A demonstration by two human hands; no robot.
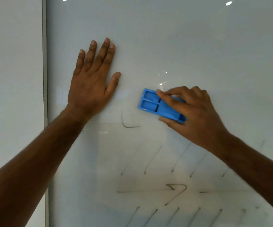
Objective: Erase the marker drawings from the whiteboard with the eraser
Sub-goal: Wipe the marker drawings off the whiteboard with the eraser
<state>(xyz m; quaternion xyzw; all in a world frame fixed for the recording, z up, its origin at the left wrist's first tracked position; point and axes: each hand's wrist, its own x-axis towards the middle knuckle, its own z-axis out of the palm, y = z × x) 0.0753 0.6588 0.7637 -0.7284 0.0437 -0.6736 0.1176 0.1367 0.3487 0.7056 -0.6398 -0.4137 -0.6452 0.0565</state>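
Right hand [196, 115] grips the blue eraser [155, 105] with fingers curled round it, flat on the whiteboard [198, 46] above the remaining marker strokes [148, 161]; left hand [89, 86] braces open-palmed; recommend firm, overlapping downward passes across those strokes.

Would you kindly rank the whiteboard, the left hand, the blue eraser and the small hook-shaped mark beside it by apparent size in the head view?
1. whiteboard, which fills most of the view.
2. left hand, spread flat on the board.
3. blue eraser, partly covered by the right hand, so its full extent is unsure.
4. hook-shaped mark, clearly smallest.
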